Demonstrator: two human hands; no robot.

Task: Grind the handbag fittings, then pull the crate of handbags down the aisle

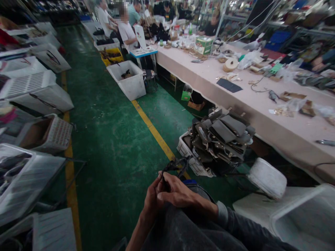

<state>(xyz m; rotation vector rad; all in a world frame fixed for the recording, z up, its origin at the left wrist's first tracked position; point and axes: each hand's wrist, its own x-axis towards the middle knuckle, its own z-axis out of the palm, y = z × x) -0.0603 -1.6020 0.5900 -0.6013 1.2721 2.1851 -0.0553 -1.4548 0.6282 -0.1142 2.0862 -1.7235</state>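
My left hand (pixel 153 195) and my right hand (pixel 178 190) meet in front of my lap, fingers closed together. Between them is a dark, thin, strap-like piece (pixel 174 165), whose loose end sticks out beyond the fingers toward the right. Its exact kind is too blurred and small to make out. Beneath the hands lies dark grey clothing (pixel 180 230) over my legs. Just past the hands, to the right, a white crate (pixel 187 150) is heaped with grey-brown flat pieces (pixel 225 129) that have metal fittings.
A long cloth-covered table (pixel 178 64) runs along the right, with a tape roll (pixel 230 64) and a dark panel (pixel 229 85). White bins (pixel 128 78) stand ahead and along the left. A stool (pixel 268 177) is at right. People sit farther back beside a green floor aisle (pixel 104 139).
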